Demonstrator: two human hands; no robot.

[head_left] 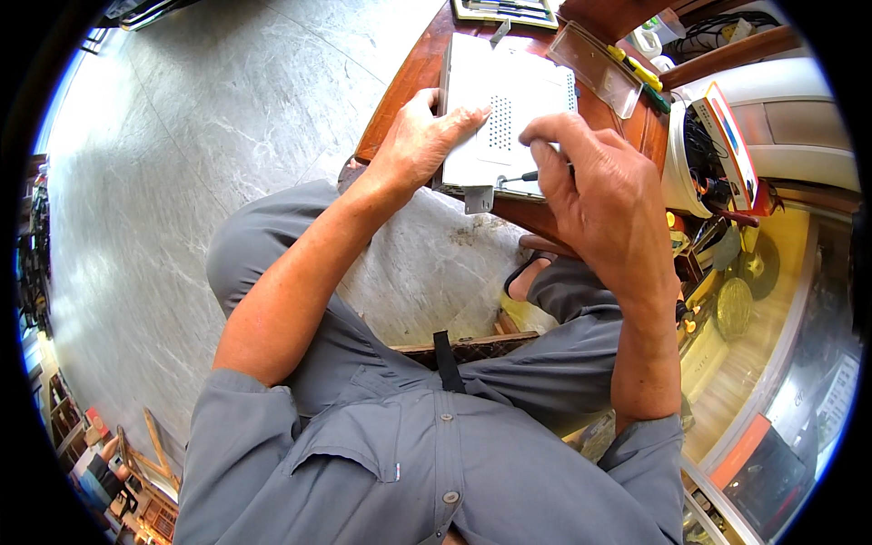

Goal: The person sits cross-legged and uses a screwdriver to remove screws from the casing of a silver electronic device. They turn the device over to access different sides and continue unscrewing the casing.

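Observation:
A flat white metal case (518, 77) with a patch of round vent holes lies on a reddish-brown wooden table. My left hand (422, 136) grips its left edge, thumb on the top face and fingers down the side. A small metal bracket (479, 199) sticks out from the near edge. My right hand (599, 173) is over the near right part of the case, fingers curled, with a thin dark screwdriver (527, 176) coming out from under it. The screwdriver's tip points left to the corner by the bracket; its handle is hidden by the hand.
Along the wooden table (400, 100) are a tray of tools (509, 11), a clear plastic box (595, 68) and yellow-handled tools (636, 65). A white bucket (679, 159) holding dark cables stands at the right, near a glass-fronted cabinet. Grey tiled floor (200, 118) lies to the left.

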